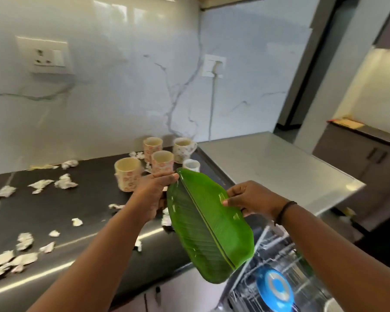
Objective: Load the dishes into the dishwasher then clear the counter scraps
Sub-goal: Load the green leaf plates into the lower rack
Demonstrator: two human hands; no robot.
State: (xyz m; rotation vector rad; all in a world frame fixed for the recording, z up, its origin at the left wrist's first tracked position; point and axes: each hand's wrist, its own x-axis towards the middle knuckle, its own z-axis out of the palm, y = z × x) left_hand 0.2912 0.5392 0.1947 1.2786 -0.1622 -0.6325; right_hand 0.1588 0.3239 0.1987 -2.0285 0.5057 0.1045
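In the head view, a green leaf-shaped plate (208,230) is held up in the air by both hands, tilted, above the edge of a dark counter (54,212) and beside an open dishwasher rack (279,262) at the lower right. The plate's far end is gripped by the left hand (154,194), with the thumb laid along the rim and the fingers curled behind. Its right rim is pinched by the right hand (250,198), whose thumb is pressed onto the plate's face; a dark band (284,209) is worn on that wrist. A blue round plate (276,289) is stood in the rack below. Behind the hands, four flowered mugs (159,161) and a small white cup (191,165) are grouped near the counter's back corner, close together. Crumpled white paper scraps (64,182) are scattered over the left part of the counter, well apart from the mugs. A pale worktop (268,163) is seen to the right of the counter. White marbled wall panels (122,86) are fitted with a socket plate (46,56) on the left and a second plate (213,65) from which a white cable is hung. The picture is slightly blurred.
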